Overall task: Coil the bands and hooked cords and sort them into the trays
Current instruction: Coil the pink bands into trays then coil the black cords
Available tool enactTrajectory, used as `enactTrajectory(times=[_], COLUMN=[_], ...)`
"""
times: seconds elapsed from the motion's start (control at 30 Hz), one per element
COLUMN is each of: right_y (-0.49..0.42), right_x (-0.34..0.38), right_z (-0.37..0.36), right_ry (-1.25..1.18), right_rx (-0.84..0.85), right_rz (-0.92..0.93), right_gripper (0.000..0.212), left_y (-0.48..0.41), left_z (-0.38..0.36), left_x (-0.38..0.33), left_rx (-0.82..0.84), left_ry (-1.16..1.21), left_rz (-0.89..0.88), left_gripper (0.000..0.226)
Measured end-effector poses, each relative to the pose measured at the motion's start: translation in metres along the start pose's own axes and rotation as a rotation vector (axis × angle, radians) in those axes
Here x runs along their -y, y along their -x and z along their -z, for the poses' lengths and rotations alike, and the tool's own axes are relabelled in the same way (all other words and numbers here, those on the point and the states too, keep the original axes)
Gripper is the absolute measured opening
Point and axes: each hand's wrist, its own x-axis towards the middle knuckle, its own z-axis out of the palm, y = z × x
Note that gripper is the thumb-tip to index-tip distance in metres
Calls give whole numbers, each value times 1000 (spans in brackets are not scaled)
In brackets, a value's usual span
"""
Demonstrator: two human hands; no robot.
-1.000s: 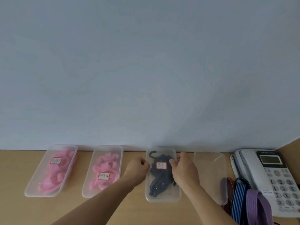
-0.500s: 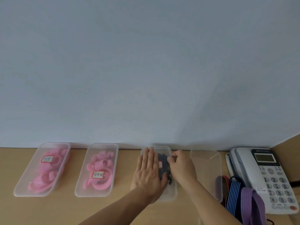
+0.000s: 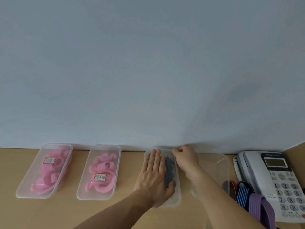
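Nearest, on the right of the bench [image 3: 66, 214], lie a purple band [image 3: 262, 210] and a blue striped band [image 3: 241, 194]. The left arm reaches out, and the left hand [image 3: 154, 177] lies flat on the dark cords [image 3: 169, 171] in the clear tray [image 3: 175, 201]. Its grip is open, fingers straight. The right hand [image 3: 185, 160] sits at this tray's far right corner with fingers curled; I cannot tell if its grip holds the rim. By the wall, the middle tray [image 3: 82, 194] and the left tray [image 3: 24, 189] hold pink bands [image 3: 102, 167].

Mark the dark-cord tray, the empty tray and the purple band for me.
dark-cord tray [image 3: 175, 199]: head view, its near right corner.
empty tray [image 3: 214, 166]: head view, bare clear floor.
purple band [image 3: 259, 205]: head view, middle of the strap.
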Motion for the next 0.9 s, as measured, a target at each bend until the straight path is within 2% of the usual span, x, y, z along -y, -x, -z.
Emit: enactTrajectory(times=[0.1, 0.17, 0.27, 0.33, 0.47, 0.6, 0.8, 0.9], right_y=[-6, -7, 6, 20, 50, 62, 82, 102], right_x=[4, 8, 12, 9, -12, -17, -26, -41], right_z=[3, 6, 4, 2, 3, 0, 1, -3], right_ry=[-149, -157, 12, 76, 208, 220, 237, 189], right_rx=[36, 72, 33, 31, 15, -39, 34, -2], right_rz=[-96, -107, -16, 29, 37, 17, 47, 55], right_gripper=[26, 25, 30, 19, 19, 19, 16, 17], left_y=[-3, -2, -1, -2, -3, -3, -3, -3], left_z=[0, 2, 4, 3, -2, -3, 0, 0], left_x=[2, 2, 2, 2, 4, 4, 2, 3], left_rx=[7, 10, -23, -22, -17, -26, -4, -5], left_ry=[9, 4, 24, 26, 21, 15, 4, 9], left_rz=[8, -3, 9, 11, 17, 30, 40, 38], left_gripper=[92, 93, 91, 91, 85, 82, 82, 80])
